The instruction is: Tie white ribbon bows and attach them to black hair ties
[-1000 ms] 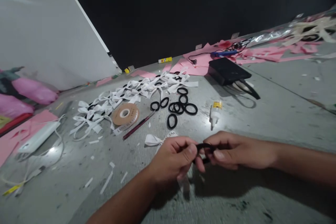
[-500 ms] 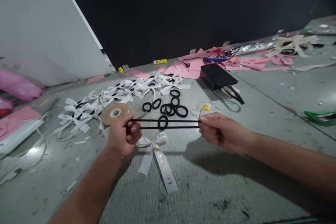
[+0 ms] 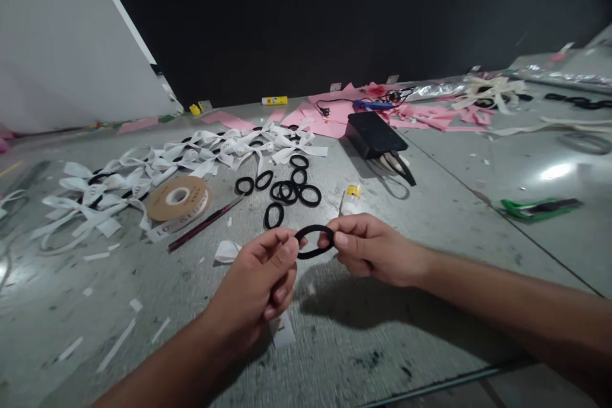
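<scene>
A black elastic hair tie (image 3: 313, 241) hangs between my two hands just above the grey floor. My left hand (image 3: 258, 287) pinches its left side and my right hand (image 3: 373, 248) pinches its right side, so the loop sits slack and rounded. Under my left hand lies a white ribbon bow (image 3: 228, 251), mostly hidden, with one tail showing below my fingers. Several more black hair ties (image 3: 287, 188) lie loose on the floor just beyond my hands.
A ribbon spool (image 3: 178, 199), a dark red pen (image 3: 203, 224) and a row of white ribbon bows (image 3: 191, 156) lie to the left. A small glue bottle (image 3: 351, 199), a black box (image 3: 375, 134), pink paper scraps (image 3: 335, 118) and green scissors (image 3: 538, 207) lie right.
Half a second ago the hair tie was stretched taut between my hands; they have since come together and the tie has relaxed into a loop. The bow is now mostly covered by my left hand.
</scene>
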Tool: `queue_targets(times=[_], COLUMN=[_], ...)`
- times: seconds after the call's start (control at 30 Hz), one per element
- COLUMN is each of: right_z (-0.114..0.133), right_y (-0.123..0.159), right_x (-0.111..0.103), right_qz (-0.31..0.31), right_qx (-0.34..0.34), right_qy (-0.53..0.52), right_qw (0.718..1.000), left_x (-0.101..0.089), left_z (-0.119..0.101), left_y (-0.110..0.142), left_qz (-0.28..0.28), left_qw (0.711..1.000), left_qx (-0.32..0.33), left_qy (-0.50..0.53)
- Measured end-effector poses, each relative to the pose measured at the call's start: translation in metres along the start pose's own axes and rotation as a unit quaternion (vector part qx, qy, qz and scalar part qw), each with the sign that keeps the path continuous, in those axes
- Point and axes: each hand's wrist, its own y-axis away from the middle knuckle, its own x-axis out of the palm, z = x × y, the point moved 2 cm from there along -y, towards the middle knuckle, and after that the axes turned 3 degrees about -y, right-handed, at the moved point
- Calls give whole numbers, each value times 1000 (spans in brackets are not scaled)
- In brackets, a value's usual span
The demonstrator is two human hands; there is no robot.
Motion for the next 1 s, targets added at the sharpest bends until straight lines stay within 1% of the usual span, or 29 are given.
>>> queue_targets(times=[0.07, 0.17, 0.23, 0.37, 0.43, 0.5, 0.53, 0.57, 0.6, 0.63, 0.67, 0.7, 0.73, 0.77, 0.8, 0.83, 0.87, 0.9, 1.0], right_z=[1, 3, 6, 10, 10, 12, 14, 16, 19, 23, 26, 30, 33, 35, 37, 39, 39, 39, 38], right_y=[-1, 0, 0, 1, 1, 3, 3, 4, 5, 5, 5, 4, 2, 0, -2, -5, -7, -8, -9], right_x=[-1, -1, -1, -1, 1, 2, 1, 0, -3, -7, -12, -17, -23, -30, -36, -41, -45, -48, -48], right_qz=[-37, -78, -79, -73, -69, -71, -86, -111, -147, -189, -233, -272, -302, -324, -341, -352, -360, -364, -358], right_qx=[-10, -27, -54, -101, -113, -125, -135, -150, -170, -193, -213, -228, -233, -226, -207, -178, -142, -103, -2], right_qy=[53, 133, 191, 300, 338, 371, 392, 416, 442, 467, 492, 518, 545, 576, 608, 638, 663, 684, 727], right_qw=[998, 988, 977, 946, 932, 917, 906, 890, 869, 842, 811, 779, 746, 716, 687, 662, 641, 624, 586], left_x=[1, 2, 2, 1, 1, 1, -1, -3, -5, -7, -9, -9, -9, -8, -8, -8, -8, -7, -7], left_z=[0, 2, 3, 6, 8, 9, 8, 6, 4, 1, -1, -2, 0, 2, 5, 8, 9, 10, 4], left_y=[-2, -5, -7, -9, -7, -5, -4, -3, -3, -2, -2, -2, -3, -4, -5, -6, -6, -5, 1], left_qz=[-25, -41, -40, -23, -6, -1, -10, -28, -51, -72, -83, -83, -73, -58, -44, -31, -20, -11, 11], left_qw=[1000, 999, 999, 999, 999, 997, 994, 985, 966, 931, 878, 808, 733, 664, 609, 569, 543, 528, 512], left_qx=[-3, -14, -17, -22, -28, -21, -3, 35, 94, 171, 252, 323, 373, 397, 397, 386, 369, 352, 323], left_qy=[4, 15, 21, 7, -23, -73, -113, -165, -233, -313, -399, -485, -564, -631, -685, -726, -755, -773, -796])
